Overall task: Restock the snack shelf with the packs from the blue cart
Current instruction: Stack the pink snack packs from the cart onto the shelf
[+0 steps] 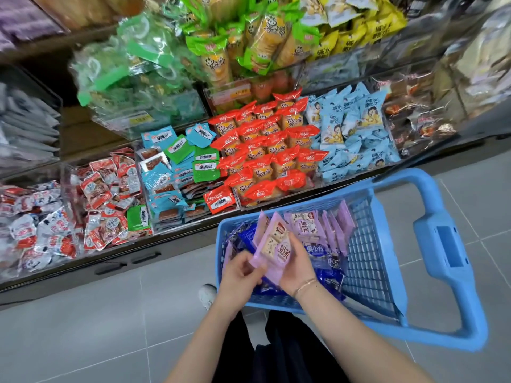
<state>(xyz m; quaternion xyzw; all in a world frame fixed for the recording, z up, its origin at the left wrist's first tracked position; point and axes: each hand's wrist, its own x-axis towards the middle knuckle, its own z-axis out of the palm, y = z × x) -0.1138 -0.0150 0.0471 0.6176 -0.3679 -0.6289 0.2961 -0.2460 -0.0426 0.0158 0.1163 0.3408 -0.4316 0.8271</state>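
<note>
My left hand (243,268) and right hand (297,269) both grip a bunch of purple packs (273,241) over the blue cart (388,244).

The right half of the blue cart (387,258) is bare mesh, so I can reach down there freely. The left half is crowded: upright purple packs (331,230) and dark blue packs (329,283) lie around my left hand (240,269) and right hand (297,269), which together grip one lilac pack (273,241). The cart handle (448,244) arches across on my right. Ahead, the red packs (265,150) fill their shelf bin to the brim, and the green packs (221,51) on the tier above overhang its back. The tiled floor (110,327) to my left lies open.
</note>
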